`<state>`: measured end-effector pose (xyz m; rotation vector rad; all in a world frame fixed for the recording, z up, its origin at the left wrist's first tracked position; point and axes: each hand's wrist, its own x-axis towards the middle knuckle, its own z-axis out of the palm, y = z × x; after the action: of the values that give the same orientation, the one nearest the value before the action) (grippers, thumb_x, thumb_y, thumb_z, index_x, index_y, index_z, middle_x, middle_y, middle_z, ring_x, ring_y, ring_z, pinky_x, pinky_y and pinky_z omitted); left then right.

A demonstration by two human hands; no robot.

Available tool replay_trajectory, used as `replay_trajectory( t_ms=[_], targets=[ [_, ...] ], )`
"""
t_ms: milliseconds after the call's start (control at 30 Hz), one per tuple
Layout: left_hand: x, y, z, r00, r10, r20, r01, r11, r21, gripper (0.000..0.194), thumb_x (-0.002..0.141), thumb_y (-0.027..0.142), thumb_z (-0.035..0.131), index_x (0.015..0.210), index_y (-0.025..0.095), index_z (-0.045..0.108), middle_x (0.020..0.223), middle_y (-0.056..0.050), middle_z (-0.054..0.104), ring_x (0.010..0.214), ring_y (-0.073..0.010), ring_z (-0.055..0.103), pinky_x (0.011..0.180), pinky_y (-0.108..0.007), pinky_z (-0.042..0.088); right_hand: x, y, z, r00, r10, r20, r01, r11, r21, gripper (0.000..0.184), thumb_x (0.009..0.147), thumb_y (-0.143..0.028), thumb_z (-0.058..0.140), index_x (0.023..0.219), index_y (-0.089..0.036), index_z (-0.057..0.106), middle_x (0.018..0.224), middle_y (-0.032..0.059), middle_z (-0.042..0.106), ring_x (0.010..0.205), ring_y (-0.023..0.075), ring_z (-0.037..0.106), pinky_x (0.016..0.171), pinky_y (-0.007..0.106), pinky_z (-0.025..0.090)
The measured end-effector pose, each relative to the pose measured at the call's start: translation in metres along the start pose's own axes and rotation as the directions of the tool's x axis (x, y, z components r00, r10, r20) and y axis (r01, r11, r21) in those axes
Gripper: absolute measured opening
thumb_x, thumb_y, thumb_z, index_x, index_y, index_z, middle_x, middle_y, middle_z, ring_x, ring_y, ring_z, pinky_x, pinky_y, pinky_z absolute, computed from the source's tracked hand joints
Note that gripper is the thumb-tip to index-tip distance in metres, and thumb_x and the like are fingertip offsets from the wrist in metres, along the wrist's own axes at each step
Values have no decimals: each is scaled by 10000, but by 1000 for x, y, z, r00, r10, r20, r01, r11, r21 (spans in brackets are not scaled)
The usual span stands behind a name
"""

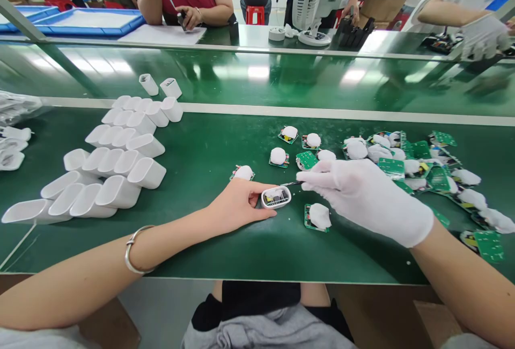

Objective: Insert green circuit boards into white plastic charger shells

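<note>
My bare left hand point(235, 201) grips a small white plastic housing point(276, 197) between thumb and fingers, its open end facing up. Inside that housing, parts of a circuit board are visible. In a white glove, my right hand point(354, 193) pinches a thin dark pointed tool point(293, 183), whose exact kind I cannot tell. The tool's tip is at the housing's upper right rim. Just below the right fingers lies a green circuit board with a white blob point(317, 216). Another such board point(242, 172) lies behind my left hand.
Rows of white housings point(118, 190) stand on the left of the green table point(209, 252). Several loose circuit boards point(392, 169) are piled at the right. Plastic-wrapped white items point(16, 107) sit at the far left. Across a raised ledge, people work near a white fan point(309, 0).
</note>
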<state>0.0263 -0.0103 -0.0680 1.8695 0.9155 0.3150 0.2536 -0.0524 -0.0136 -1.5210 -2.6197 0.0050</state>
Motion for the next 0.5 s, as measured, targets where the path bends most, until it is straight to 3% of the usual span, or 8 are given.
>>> replay_trajectory(
  t_ms=[333,500],
  targets=[
    [0,-7,3,998,57,-37,-54,995,83,460,693,246,770,1141,255,669,583,65,305,575,-82,229,518,-196,223,1,-8,4,996,42,81,-30,989,-145,391,737,-50,425,954,-240,690,674,7,613,497,104,389,512,258,145],
    [1,-7,2,996,94,-1,-93,987,128,447,724,270,744,1161,237,656,565,71,306,550,-78,231,508,-189,224,8,-7,12,993,-68,98,80,990,-120,463,717,-58,483,1090,-274,651,874,20,670,547,104,437,502,260,118]
  ],
)
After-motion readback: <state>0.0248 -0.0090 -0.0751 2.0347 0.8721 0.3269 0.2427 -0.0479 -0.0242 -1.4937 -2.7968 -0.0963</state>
